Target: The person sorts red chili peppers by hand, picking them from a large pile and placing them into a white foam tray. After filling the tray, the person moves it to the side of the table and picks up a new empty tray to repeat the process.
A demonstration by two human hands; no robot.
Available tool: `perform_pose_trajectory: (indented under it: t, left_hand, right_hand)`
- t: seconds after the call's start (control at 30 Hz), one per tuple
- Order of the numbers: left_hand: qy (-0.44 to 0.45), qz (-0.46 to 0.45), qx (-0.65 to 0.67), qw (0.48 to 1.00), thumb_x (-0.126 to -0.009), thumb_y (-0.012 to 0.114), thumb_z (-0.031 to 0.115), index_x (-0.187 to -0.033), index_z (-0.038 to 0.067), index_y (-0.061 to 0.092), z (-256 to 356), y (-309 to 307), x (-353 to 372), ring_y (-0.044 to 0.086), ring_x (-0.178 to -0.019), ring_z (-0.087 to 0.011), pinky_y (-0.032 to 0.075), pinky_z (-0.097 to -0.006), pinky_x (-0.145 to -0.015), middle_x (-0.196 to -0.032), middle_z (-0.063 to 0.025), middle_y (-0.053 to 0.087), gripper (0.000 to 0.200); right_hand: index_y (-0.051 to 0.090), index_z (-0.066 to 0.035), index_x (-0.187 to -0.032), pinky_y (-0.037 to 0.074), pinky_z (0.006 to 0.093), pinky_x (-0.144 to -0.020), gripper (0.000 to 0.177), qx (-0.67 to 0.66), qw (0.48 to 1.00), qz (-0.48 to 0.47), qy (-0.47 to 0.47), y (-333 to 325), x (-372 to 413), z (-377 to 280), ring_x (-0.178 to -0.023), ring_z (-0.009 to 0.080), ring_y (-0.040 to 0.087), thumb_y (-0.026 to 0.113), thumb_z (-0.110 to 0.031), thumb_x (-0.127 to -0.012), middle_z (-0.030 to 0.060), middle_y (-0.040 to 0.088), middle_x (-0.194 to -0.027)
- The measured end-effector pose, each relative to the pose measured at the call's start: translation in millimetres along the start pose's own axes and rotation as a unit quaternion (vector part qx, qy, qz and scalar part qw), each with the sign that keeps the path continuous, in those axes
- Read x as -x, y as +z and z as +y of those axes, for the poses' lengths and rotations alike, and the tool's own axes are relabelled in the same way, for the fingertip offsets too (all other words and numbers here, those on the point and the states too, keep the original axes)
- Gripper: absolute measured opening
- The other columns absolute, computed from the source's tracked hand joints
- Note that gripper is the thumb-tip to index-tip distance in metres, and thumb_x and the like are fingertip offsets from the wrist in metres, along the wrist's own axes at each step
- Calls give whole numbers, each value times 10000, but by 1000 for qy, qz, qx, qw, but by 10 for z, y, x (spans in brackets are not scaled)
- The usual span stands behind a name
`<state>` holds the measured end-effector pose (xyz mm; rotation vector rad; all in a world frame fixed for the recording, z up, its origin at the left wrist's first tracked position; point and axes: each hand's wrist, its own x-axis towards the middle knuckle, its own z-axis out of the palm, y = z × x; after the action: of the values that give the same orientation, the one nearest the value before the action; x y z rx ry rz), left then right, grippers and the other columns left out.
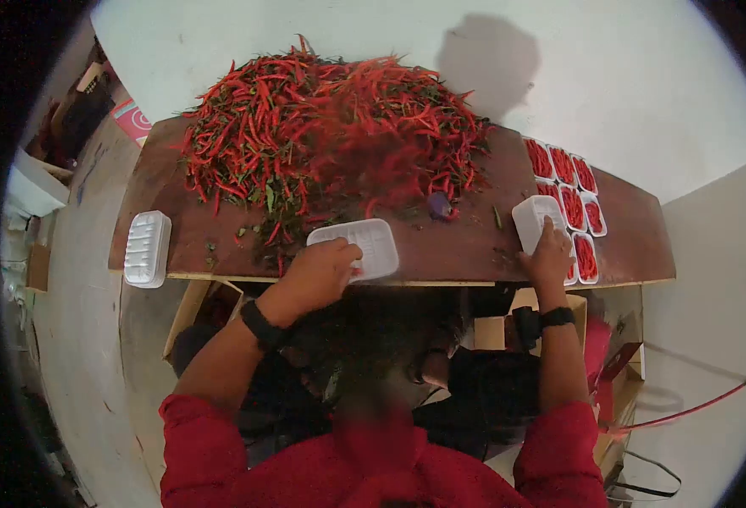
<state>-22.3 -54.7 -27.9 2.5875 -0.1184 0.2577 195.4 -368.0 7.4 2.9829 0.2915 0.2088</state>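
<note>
A white foam tray lies at the front edge of the table, with its bare ribbed bottom showing. Over its left side is my left hand, fingers curled in, and a bit of red chili pepper shows under the fingertips. My right hand grips the near side of a stack of white trays, thumb outside and fingers reaching over the top one. Behind both hands rises a large heap of red chili peppers with some green stems and leaves.
Several filled chili trays sit in rows at the right, partly hidden by my right hand. Another tray stack stands at the table's left edge. A small purple object lies before the heap. Cardboard boxes are under the table.
</note>
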Motion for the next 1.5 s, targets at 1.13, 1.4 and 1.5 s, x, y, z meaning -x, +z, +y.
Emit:
perform_pose_trajectory:
  t: [1.13,1.4,1.5]
  left_hand:
    - [18,-1,-12,1000,-747,592,90,-887,64,552,-14,7,-46,569,-783,-331,470,-423,-672,-834,-117,545,148]
    - [-4,-29,-37,999,-763,591,104,-884,65,552,47,-54,-28,567,-784,-323,470,-424,-665,-821,-113,540,132]
    - [1,-18,-27,999,-766,593,118,-879,67,551,38,-56,8,566,-784,-325,471,-424,-668,-819,-115,539,131]
  right_hand:
    - [446,76,-1207,422,359,-899,659,-310,948,64,25,314,-317,532,-1047,296,561,625,-402,-790,219,572,-1111]
    - [362,92,-1280,421,406,-911,1010,-298,954,7,18,254,-340,436,-1107,357,521,769,-500,-570,274,517,-1187]
    - [362,93,-1273,423,406,-914,1022,-375,925,-58,-4,82,-292,333,-1109,356,521,763,-523,-562,270,523,-1182]
